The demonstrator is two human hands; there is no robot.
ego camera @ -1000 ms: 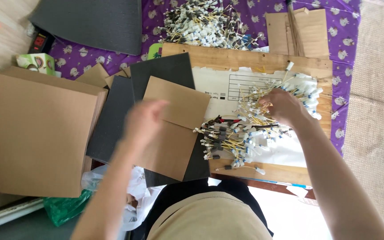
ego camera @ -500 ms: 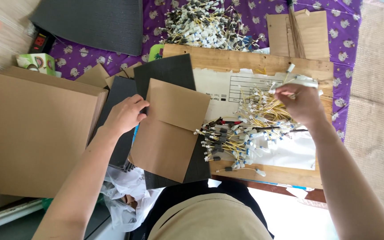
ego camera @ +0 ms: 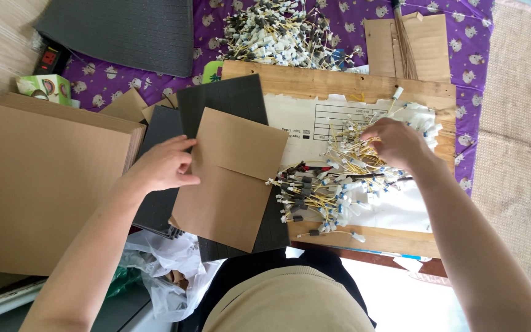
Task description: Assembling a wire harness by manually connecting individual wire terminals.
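On the wooden board [ego camera: 339,83], a heap of small yellow-wired connectors [ego camera: 333,184] is spread over a printed sheet [ego camera: 302,120]; the right hand [ego camera: 394,142] is closed on several wires; beside it, a folded cardboard piece [ego camera: 235,178] is pinched at its edge by the left hand [ego camera: 164,165], over dark foam sheets [ego camera: 222,98].
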